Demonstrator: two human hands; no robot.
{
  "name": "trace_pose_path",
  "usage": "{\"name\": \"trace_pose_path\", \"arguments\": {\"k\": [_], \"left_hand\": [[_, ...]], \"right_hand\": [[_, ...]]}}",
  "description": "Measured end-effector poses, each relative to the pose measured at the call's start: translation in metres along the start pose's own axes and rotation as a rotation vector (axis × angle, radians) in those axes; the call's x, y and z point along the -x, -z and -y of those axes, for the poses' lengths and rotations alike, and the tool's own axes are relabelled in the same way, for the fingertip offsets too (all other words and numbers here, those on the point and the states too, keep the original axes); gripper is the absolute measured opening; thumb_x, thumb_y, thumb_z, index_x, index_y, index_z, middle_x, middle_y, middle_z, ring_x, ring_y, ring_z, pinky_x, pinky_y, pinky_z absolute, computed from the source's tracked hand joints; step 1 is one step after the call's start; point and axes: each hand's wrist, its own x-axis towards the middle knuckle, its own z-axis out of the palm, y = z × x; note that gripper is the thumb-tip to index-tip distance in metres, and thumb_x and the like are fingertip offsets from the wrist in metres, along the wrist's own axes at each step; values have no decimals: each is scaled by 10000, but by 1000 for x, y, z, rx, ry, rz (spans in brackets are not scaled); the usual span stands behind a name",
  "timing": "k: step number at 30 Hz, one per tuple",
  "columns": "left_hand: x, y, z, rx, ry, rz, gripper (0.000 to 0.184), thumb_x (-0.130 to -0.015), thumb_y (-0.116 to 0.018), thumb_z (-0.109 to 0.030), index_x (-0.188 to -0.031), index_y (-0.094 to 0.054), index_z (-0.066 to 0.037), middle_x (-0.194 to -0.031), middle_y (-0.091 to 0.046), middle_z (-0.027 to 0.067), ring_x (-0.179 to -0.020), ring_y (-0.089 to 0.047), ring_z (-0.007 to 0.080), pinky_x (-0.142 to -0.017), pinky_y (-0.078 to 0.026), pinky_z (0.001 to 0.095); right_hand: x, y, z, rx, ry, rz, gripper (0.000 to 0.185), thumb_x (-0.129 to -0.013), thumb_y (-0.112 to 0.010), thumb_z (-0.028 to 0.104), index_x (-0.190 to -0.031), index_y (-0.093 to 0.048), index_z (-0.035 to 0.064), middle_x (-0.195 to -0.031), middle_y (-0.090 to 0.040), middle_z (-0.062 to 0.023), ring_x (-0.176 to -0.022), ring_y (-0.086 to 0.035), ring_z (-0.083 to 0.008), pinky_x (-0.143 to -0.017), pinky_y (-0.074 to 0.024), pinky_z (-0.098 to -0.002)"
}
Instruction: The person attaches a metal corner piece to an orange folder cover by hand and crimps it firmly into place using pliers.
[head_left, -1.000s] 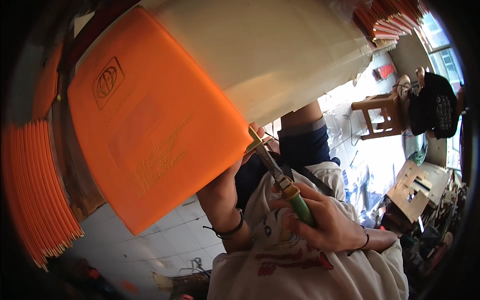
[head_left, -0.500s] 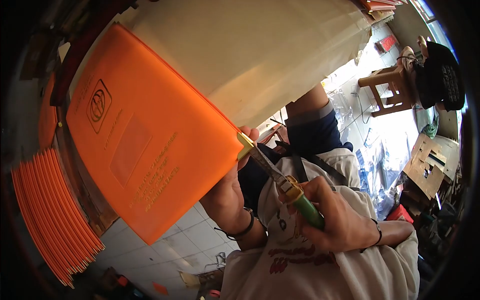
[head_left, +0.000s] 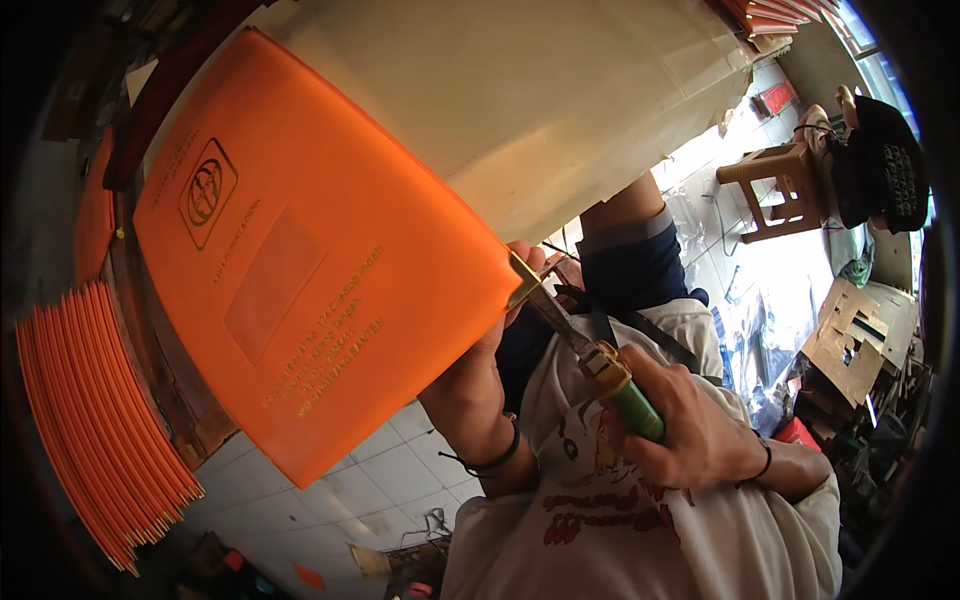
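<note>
An orange folder cover (head_left: 330, 250) with printed lettering and a square emblem lies slantwise, its lower right part sticking out past the table edge. My left hand (head_left: 475, 375) is closed on its right corner from beneath, fingertips showing behind; the cover hides most of the palm. A gold metal corner piece (head_left: 523, 280) caps that corner. In my right hand (head_left: 685, 420) are green-handled pliers (head_left: 632, 405), fingers wrapped round the handle. The long grey metal jaws point up-left, their tip at the gold corner piece.
A stack of orange covers (head_left: 100, 420) with gold-tipped corners stands at left. Pale sheeting covers the table (head_left: 500, 90). Another person in dark clothing (head_left: 880, 165) is at right beside a brown plastic stool (head_left: 770, 185). Cardboard scraps (head_left: 850, 335) lie on the floor.
The cover's gripped corner has shifted right and slightly up, with my left hand. My right hand and the pliers have moved a little right with it, the tip staying at the corner.
</note>
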Motion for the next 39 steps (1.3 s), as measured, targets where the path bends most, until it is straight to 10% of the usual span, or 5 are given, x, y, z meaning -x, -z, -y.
{"name": "trace_pose_path", "arguments": {"k": [11, 15, 27, 33, 39], "left_hand": [[-6, -1, 1, 43, -59, 29, 317, -925, -525, 64, -1221, -534, 176, -1146, -634, 306, -1049, -685, 395, -921, -620, 470], [-5, -1, 2, 59, -94, 48, 308, -933, -531, 62, -1223, -537, 166, -1124, -649, 291, -1037, -692, 389, -914, -624, 462], [-5, -1, 3, 30, -146, 31, 335, -939, -564, 38, -1259, -527, 133, -1143, -651, 277, -1042, -694, 386, -895, -634, 433], [-4, 1, 2, 33, -98, 24, 411, -939, -568, 25, -1333, -486, 110, -1189, -633, 308, -1074, -682, 412, -890, -632, 411], [-4, 6, 3, 59, -89, 81, 438, -954, -545, 12, -1373, -460, 107, -1224, -614, 326, -1090, -678, 410, -894, -630, 386]], "right_hand": [[3, -1, 13, -133, -25, -67, 279, -768, -625, 93, -980, -476, -10, -752, -595, -167, -689, -626, -394, -646, -485, -436], [12, 3, 14, -241, -85, -57, 329, -813, -566, 56, -1133, -549, -18, -961, -675, -106, -823, -672, -228, -780, -529, -348], [14, 22, 5, -130, -16, 265, 480, -863, -622, 53, -1339, -591, 2, -1527, -416, -239, -1367, -477, -372, -1129, -363, -409], [12, 32, -7, -80, -5, 320, 456, -832, -639, 39, -1285, -623, -5, -1526, -417, -250, -1358, -484, -388, -1101, -399, -406], [10, 44, -21, -48, -30, 283, 392, -820, -608, 5, -1211, -645, 10, -1478, -475, -164, -983, -677, -323, -856, -530, -378]]}}
